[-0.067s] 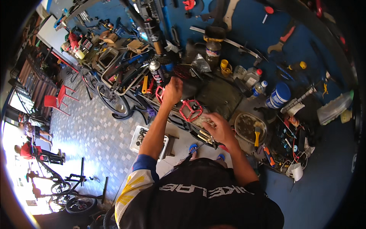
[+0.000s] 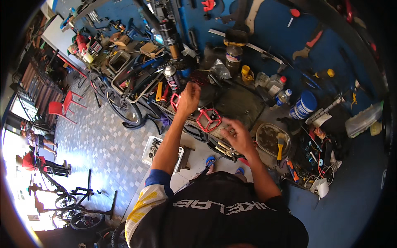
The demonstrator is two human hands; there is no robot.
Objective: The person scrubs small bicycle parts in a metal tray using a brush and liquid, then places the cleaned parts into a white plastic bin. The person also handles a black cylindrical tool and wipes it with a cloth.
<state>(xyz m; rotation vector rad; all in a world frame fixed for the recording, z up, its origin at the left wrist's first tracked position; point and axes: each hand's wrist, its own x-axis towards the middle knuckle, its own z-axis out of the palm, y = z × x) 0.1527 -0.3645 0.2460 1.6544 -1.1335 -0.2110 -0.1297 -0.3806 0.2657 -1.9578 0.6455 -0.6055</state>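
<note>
A red flat bicycle pedal (image 2: 209, 120) lies at the front edge of the workbench, between my two hands. My right hand (image 2: 240, 138) is just right of it, fingers apart and curved, with nothing seen in them. My left hand (image 2: 189, 100) is over the bench left of this pedal, its fingers bent together; whatever they may hold is hidden. A second red pedal (image 2: 175, 101) shows partly behind my left hand. Past that hand stand a black spray can (image 2: 171, 77) with a silver top and a yellow-handled tool (image 2: 159, 91).
An oval metal tray (image 2: 271, 142) of murky liquid holds a yellow-handled brush (image 2: 280, 149). Bottles and a blue-and-white tub (image 2: 303, 104) line the wall side. A white basket (image 2: 151, 149) of small parts stands below the bench. Bicycles and people are at far left.
The view has shifted slightly, moving the bench a little right and down in the picture. My hands stay in nearly the same places around the pedals.
</note>
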